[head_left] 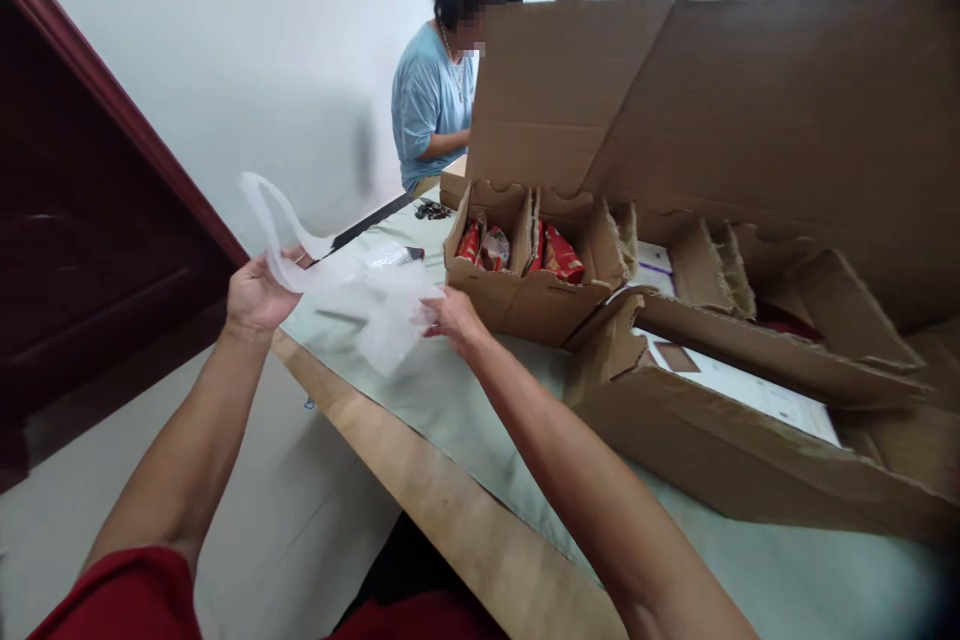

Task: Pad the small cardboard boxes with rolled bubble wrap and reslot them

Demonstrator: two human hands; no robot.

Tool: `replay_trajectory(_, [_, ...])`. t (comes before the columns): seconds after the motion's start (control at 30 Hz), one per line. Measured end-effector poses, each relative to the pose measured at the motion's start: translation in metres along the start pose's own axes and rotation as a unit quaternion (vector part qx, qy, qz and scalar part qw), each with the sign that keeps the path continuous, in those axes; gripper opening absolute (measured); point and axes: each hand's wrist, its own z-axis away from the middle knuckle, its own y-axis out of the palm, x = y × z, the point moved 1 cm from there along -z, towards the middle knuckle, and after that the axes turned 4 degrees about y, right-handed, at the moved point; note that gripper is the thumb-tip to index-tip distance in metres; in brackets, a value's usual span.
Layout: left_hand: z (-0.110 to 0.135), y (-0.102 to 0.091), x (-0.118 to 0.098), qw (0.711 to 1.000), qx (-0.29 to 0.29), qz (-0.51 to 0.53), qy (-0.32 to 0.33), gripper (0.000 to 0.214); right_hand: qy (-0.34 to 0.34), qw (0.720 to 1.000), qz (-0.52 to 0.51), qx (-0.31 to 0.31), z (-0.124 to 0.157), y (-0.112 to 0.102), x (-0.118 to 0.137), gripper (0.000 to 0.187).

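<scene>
A thin, translucent white sheet [390,305], like packing foam or soft plastic, stretches between my two hands above the table's edge. My left hand [262,292] grips its left part, where a strip loops upward. With the fingertips of my right hand [452,320], I pinch the sheet's right side. Behind it on the table lies a shiny clear-wrapped item [394,256] with a dark end, partly hidden by the sheet. To the right of my right hand stands a cardboard box with compartments [517,305], which holds red packets [561,255].
A tall cardboard panel [600,90] rises behind the compartments. Nearer stands another cardboard box [675,430] with a white carton [742,385] inside. Small dark objects [433,210] lie on the pale tablecloth [480,420]. A person in a light blue shirt [420,100] sits at the far end.
</scene>
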Motion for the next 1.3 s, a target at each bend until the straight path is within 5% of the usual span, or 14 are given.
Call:
replay_trajectory(0.17, [0.005,-0.009,-0.010,0.998,-0.057,-0.016,0.029,0.015,-0.017,0.996,0.044,-0.072,0.029,-0.005,-0.021,0.071])
replay_trajectory(0.3, [0.039,0.000,-0.020,0.995,-0.035,-0.067,0.060,0.011,-0.063,0.992,0.080,-0.076,0.083,-0.029,-0.058,0.049])
replay_trajectory(0.43, [0.101,0.030,-0.005,0.972,0.140,-0.186,0.018,0.010,-0.013,0.994,-0.067,0.086,0.134,-0.038,-0.071,0.047])
replay_trajectory(0.5, [0.136,0.053,0.013,0.908,0.309,-0.283,0.017,0.010,0.023,0.977,-0.175,0.120,0.154,-0.041,-0.074,0.055])
replay_trajectory(0.57, [0.166,0.074,0.032,0.818,0.441,-0.365,0.056,0.017,0.025,0.967,-0.245,0.059,0.168,-0.054,-0.080,0.056])
replay_trajectory(0.63, [0.185,0.091,0.048,0.754,0.494,-0.418,0.114,0.021,0.008,0.963,-0.266,-0.044,0.184,-0.080,-0.089,0.056])
replay_trajectory(0.83, [0.205,0.128,0.088,0.641,0.486,-0.491,0.335,0.023,-0.053,0.951,-0.239,-0.189,0.260,-0.176,-0.113,0.074])
replay_trajectory(0.9, [0.217,0.140,0.101,0.606,0.488,-0.491,0.390,0.024,-0.097,0.944,-0.212,-0.232,0.285,-0.195,-0.126,0.066])
replay_trajectory(1.0, [0.246,0.150,0.120,0.558,0.539,-0.493,0.395,0.024,-0.110,0.931,-0.123,-0.325,0.314,-0.214,-0.159,0.042])
replay_trajectory(1.1, [0.276,0.142,0.134,0.502,0.623,-0.501,0.331,0.016,-0.059,0.908,-0.049,-0.413,0.341,-0.229,-0.199,0.035])
replay_trajectory(1.2, [0.293,0.129,0.138,0.493,0.656,-0.505,0.268,0.028,-0.014,0.854,0.031,-0.520,0.374,-0.239,-0.221,0.039])
replay_trajectory(1.3, [0.294,0.127,0.142,0.530,0.619,-0.510,0.275,0.021,-0.059,0.812,0.146,-0.561,0.394,-0.234,-0.215,0.028])
